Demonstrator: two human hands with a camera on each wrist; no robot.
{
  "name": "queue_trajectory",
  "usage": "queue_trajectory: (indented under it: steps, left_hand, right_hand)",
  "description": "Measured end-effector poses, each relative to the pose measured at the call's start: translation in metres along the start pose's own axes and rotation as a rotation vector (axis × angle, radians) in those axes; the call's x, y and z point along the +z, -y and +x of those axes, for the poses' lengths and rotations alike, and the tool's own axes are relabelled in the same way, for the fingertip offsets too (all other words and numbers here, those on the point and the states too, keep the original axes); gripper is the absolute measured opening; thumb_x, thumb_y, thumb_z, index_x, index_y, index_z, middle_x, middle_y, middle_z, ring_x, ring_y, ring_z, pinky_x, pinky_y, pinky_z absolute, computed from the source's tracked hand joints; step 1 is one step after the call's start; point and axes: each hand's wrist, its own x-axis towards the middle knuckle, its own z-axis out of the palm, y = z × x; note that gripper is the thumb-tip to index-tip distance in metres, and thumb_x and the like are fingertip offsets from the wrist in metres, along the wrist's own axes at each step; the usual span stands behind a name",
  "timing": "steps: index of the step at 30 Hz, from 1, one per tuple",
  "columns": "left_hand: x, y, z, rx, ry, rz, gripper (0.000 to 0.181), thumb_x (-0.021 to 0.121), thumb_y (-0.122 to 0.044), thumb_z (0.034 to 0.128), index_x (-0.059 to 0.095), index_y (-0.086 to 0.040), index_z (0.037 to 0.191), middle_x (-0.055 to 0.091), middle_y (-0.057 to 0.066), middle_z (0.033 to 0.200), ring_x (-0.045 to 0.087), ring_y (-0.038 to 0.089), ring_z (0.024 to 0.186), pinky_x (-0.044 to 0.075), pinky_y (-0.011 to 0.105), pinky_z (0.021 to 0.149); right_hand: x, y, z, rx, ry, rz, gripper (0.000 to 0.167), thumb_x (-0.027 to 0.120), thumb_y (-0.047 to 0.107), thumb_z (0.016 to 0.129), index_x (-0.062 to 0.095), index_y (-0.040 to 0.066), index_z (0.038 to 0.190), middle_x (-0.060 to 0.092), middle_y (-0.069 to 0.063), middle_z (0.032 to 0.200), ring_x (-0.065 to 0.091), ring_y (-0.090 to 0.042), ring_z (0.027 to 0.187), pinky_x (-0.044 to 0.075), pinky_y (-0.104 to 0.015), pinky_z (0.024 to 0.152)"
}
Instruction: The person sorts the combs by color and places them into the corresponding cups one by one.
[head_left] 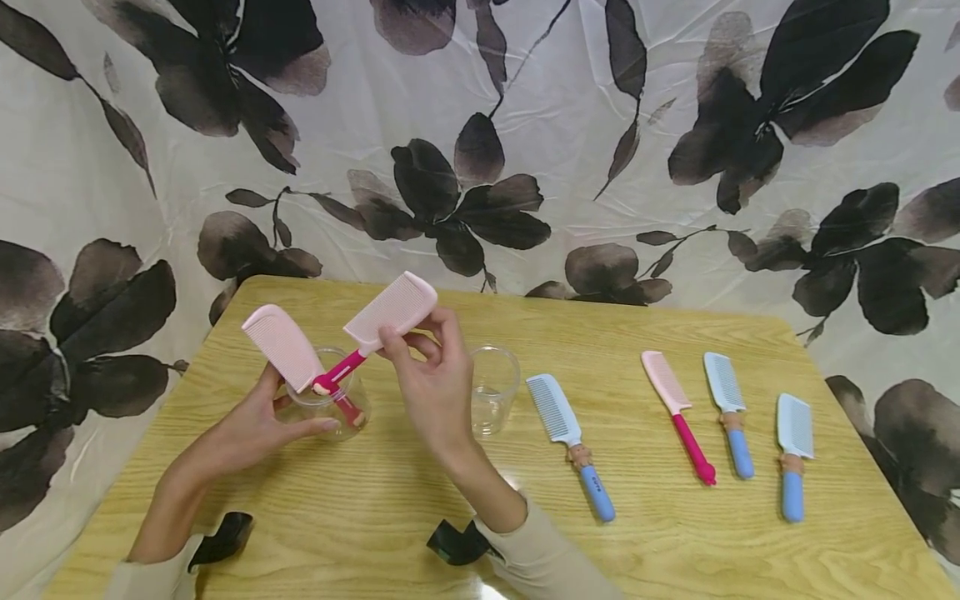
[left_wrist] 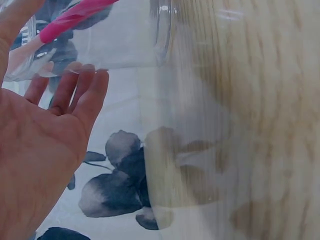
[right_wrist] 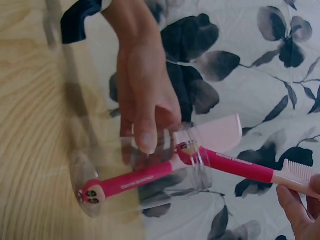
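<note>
The left hand (head_left: 243,433) grips a clear cup (head_left: 356,387) (a pink comb (head_left: 283,348) leans inside); the right hand (head_left: 437,383) pinches a second comb (head_left: 367,331), handle tip at the mouth. Toward three o'clock, another cup (head_left: 495,392), then four loose combs (head_left: 678,408) on the table (head_left: 645,550).

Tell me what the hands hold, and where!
The right hand pinches a pink comb near its neck; the left hand grips a clear cup round its side.

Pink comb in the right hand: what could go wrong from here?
The held comb, its handle end at the clear cup's mouth, might catch on the inserted comb. If the left hand loosens, the cup could tip, since the inserted comb leans out of it.
</note>
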Motion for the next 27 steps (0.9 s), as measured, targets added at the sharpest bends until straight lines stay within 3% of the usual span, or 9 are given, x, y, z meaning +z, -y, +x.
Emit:
queue_trajectory:
  steps: [6, 15, 23, 27]
  left_hand:
    - [-0.004, -0.003, 0.002, 0.013, 0.025, 0.0, 0.116, 0.086, -0.013, 0.0858, -0.002, -0.01, 0.161, 0.021, 0.023, 0.156, 0.024, 0.044, 0.145, 0.026, 0.072, 0.112]
    - [-0.007, -0.004, 0.004, 0.03, 0.05, -0.015, 0.112, 0.085, -0.01, 0.0861, 0.0, -0.011, 0.161, 0.018, 0.02, 0.158, 0.024, 0.044, 0.145, 0.026, 0.075, 0.11]
    - [-0.007, -0.002, 0.003, 0.056, 0.05, 0.0, 0.115, 0.083, -0.01, 0.0876, -0.001, -0.025, 0.163, 0.014, 0.017, 0.161, 0.023, 0.043, 0.145, 0.028, 0.076, 0.109]
    - [-0.006, -0.002, 0.005, 0.061, 0.049, 0.009, 0.112, 0.083, -0.012, 0.0882, 0.001, -0.028, 0.163, 0.02, 0.013, 0.16, 0.029, 0.035, 0.143, 0.034, 0.067, 0.112]
  right_hand:
    - [0.006, -0.006, 0.001, 0.029, 0.048, -0.118, 0.03, 0.071, -0.002, 0.095, 0.053, -0.009, 0.118, 0.063, -0.026, 0.11, 0.072, -0.036, 0.096, 0.063, -0.037, 0.08]
    - [0.016, -0.015, 0.002, 0.083, 0.16, -0.273, 0.027, 0.072, 0.004, 0.096, 0.057, -0.002, 0.117, 0.066, -0.017, 0.11, 0.072, -0.014, 0.097, 0.061, -0.025, 0.08]
    - [0.025, -0.02, 0.002, 0.102, 0.264, -0.366, 0.024, 0.074, 0.004, 0.094, 0.06, 0.001, 0.114, 0.068, -0.011, 0.105, 0.068, -0.004, 0.092, 0.06, -0.021, 0.078]
    - [0.028, -0.024, 0.004, 0.097, 0.324, -0.397, 0.023, 0.074, 0.001, 0.093, 0.061, -0.001, 0.112, 0.068, -0.012, 0.103, 0.067, -0.003, 0.091, 0.059, -0.018, 0.079]
